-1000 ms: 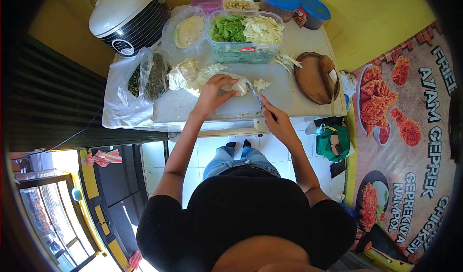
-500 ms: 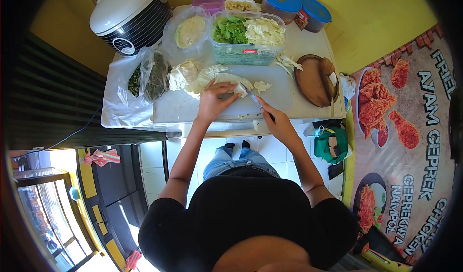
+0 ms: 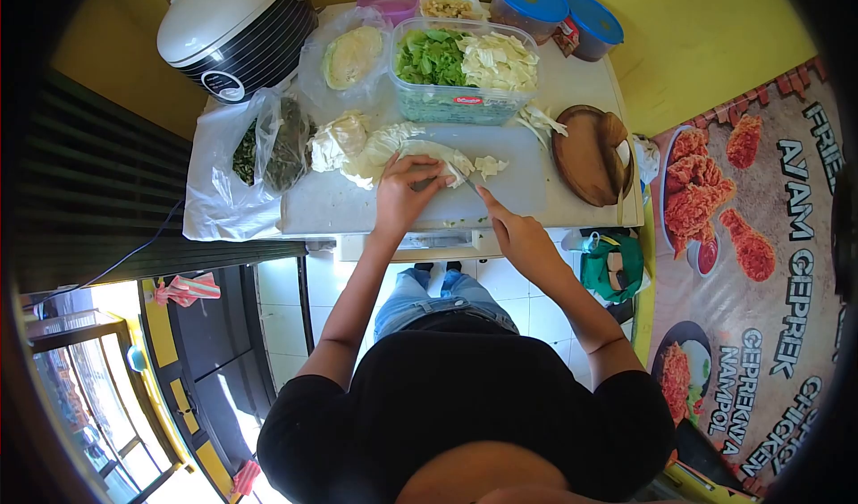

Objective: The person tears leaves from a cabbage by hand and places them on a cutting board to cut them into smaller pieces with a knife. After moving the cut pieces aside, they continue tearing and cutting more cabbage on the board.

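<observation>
On a pale cutting board (image 3: 518, 178) lies a piece of cabbage (image 3: 424, 149), with my left hand (image 3: 407, 196) pressed on it, fingers curved over its right part. My right hand (image 3: 521, 243) is closed round the handle of a knife (image 3: 469, 184), whose blade meets the cabbage's right end beside my left fingertips. Small cut cabbage pieces (image 3: 490, 166) lie right of the blade. More cabbage leaves (image 3: 338, 144) are heaped at the board's left. Behind the board, a clear container (image 3: 460, 109) holds green leaves (image 3: 433, 60) and sliced cabbage (image 3: 499, 62).
A rice cooker (image 3: 237, 35) stands back left, near a plastic bag with dark greens (image 3: 284, 147) and a bagged cabbage half (image 3: 352, 58). Blue-lidded tubs (image 3: 531, 4) and a purple tub (image 3: 390, 2) are at the back. A wooden dish (image 3: 583, 157) sits at the right.
The knife blade sits lower and flatter at the cabbage's end, and my right hand has shifted slightly down and right. The whole view has shifted slightly.
</observation>
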The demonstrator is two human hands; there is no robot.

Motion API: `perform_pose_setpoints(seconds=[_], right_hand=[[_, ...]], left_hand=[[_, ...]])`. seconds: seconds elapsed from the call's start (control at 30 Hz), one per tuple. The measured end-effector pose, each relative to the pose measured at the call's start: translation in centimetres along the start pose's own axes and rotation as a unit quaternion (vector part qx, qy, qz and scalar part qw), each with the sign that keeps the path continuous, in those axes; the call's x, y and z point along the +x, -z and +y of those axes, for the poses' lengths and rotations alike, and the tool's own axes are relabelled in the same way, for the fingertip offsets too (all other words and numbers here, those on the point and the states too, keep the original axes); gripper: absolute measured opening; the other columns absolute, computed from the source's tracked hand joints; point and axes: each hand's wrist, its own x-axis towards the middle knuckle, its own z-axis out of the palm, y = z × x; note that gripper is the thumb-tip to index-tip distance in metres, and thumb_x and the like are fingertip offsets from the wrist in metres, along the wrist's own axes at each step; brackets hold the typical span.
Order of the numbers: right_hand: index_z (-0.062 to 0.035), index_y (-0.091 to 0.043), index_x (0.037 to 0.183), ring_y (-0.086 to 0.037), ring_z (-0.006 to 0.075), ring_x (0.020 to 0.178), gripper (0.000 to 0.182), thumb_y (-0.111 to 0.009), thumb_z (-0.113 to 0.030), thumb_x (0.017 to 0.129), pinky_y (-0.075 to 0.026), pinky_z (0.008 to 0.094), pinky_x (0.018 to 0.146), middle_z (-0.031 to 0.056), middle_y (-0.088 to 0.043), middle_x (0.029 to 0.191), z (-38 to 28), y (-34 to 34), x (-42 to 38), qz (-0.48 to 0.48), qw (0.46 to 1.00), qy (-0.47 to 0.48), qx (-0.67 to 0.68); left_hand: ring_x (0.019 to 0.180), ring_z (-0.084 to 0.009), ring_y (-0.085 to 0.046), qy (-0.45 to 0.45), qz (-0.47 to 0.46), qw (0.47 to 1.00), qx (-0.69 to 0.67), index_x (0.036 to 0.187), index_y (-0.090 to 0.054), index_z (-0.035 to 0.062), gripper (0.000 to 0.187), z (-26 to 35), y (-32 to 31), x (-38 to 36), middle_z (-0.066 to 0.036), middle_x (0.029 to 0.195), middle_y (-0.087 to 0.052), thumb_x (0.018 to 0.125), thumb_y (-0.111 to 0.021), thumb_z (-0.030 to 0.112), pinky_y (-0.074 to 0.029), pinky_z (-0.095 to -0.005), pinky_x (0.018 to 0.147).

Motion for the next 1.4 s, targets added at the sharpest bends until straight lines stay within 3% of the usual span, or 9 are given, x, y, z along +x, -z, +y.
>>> perform_pose_setpoints(seconds=[0.3, 0.37, 0.67, 0.9, 0.97, 1.0, 1.07, 1.2, 1.4], right_hand=[[-0.016, -0.043, 0.141, -0.059, 0.043, 0.061, 0.046, -0.047, -0.013, 0.096, -0.047, 0.0478, 0.06, 0.0248, -0.058, 0.067, -1.2, 2.5, 1.6, -0.056, 0.998, -0.003, -0.029], [-0.0112, -0.041, 0.142, -0.062, 0.0438, 0.068, 0.047, -0.046, -0.012, 0.095, -0.05, 0.0517, 0.066, 0.0265, -0.062, 0.073, -1.4, 2.8, 2.2, -0.09, 0.996, -0.008, -0.016], [-0.0082, -0.05, 0.135, -0.061, 0.0423, 0.067, 0.04, -0.046, -0.011, 0.095, -0.048, 0.0442, 0.066, 0.0287, -0.061, 0.079, -1.0, 4.6, 3.0, -0.125, 0.991, -0.01, 0.045], [-0.0074, -0.049, 0.136, -0.061, 0.0434, 0.068, 0.041, -0.046, -0.01, 0.095, -0.048, 0.0457, 0.066, 0.0288, -0.061, 0.079, -0.8, 4.1, 1.4, -0.108, 0.994, -0.003, 0.033], [-0.0121, -0.047, 0.139, -0.046, 0.0256, 0.05, 0.044, -0.047, -0.009, 0.096, -0.043, 0.0352, 0.057, 0.0228, -0.052, 0.065, -0.5, 3.6, 1.2, -0.086, 0.995, -0.011, 0.046], [-0.0121, -0.047, 0.139, -0.046, 0.0256, 0.05, 0.044, -0.047, -0.009, 0.096, -0.043, 0.0352, 0.057, 0.0228, -0.052, 0.065, -0.6, 3.5, 1.2, -0.088, 0.995, -0.009, 0.045], [-0.0049, -0.05, 0.134, -0.061, 0.0443, 0.07, 0.04, -0.047, -0.009, 0.094, -0.048, 0.0487, 0.067, 0.0294, -0.061, 0.08, -1.0, 3.5, 1.5, -0.092, 0.995, -0.019, 0.025], [-0.0034, -0.05, 0.133, -0.062, 0.0443, 0.073, 0.039, -0.047, -0.008, 0.094, -0.049, 0.0485, 0.067, 0.0285, -0.063, 0.087, 0.2, 2.1, 2.1, -0.113, 0.992, -0.043, 0.026], [-0.0052, -0.048, 0.135, -0.062, 0.0435, 0.072, 0.042, -0.048, -0.006, 0.093, -0.048, 0.0482, 0.067, 0.0241, -0.064, 0.096, 1.8, 0.8, 1.7, -0.047, 0.992, 0.035, 0.11]], left_hand=[[0.093, -0.0226, -0.065, 0.022, -0.017, 1.0, -0.011, 0.093, -0.076, 0.0093, 0.026, -0.1, 0.1, 0.1, -0.005, 0.096, -0.069, 0.07, -0.081, 0.021, -0.034, -0.0478, 0.107], [0.093, -0.0228, -0.065, 0.02, -0.013, 1.0, -0.004, 0.094, -0.076, 0.0096, 0.027, -0.3, -0.1, 0.1, -0.005, 0.096, -0.069, 0.07, -0.081, 0.021, -0.034, -0.0477, 0.108], [0.09, -0.0211, -0.064, 0.028, -0.006, 1.0, -0.004, 0.092, -0.077, 0.0112, 0.026, -0.3, -0.3, 0.0, -0.004, 0.096, -0.068, 0.07, -0.081, 0.024, -0.034, -0.0471, 0.107], [0.09, -0.0212, -0.065, 0.026, 0.006, 1.0, -0.005, 0.092, -0.077, 0.0116, 0.026, -0.3, -0.3, 0.0, -0.004, 0.096, -0.068, 0.07, -0.081, 0.024, -0.034, -0.0472, 0.108], [0.09, -0.0213, -0.065, 0.032, -0.001, 0.999, -0.009, 0.092, -0.077, 0.0116, 0.026, -0.4, -0.4, 0.0, -0.004, 0.096, -0.068, 0.07, -0.081, 0.024, -0.034, -0.0474, 0.108], [0.09, -0.0213, -0.065, 0.033, 0.001, 0.999, -0.008, 0.092, -0.077, 0.0116, 0.026, -0.4, -0.3, 0.0, -0.004, 0.096, -0.068, 0.07, -0.081, 0.024, -0.034, -0.0474, 0.108], [0.09, -0.0215, -0.065, 0.036, -0.003, 0.999, -0.012, 0.093, -0.076, 0.0116, 0.026, -0.3, -0.2, 0.0, -0.004, 0.096, -0.068, 0.07, -0.081, 0.024, -0.034, -0.0476, 0.108], [0.089, -0.0216, -0.065, 0.05, -0.014, 0.998, -0.027, 0.093, -0.076, 0.0115, 0.027, 0.0, 0.0, 0.2, -0.004, 0.096, -0.068, 0.07, -0.081, 0.024, -0.034, -0.0477, 0.108], [0.096, -0.0226, -0.065, 0.044, -0.011, 0.999, -0.008, 0.096, -0.076, 0.0102, 0.029, 0.0, -0.2, 0.1, -0.007, 0.098, -0.069, 0.07, -0.081, 0.022, -0.032, -0.0479, 0.109]])
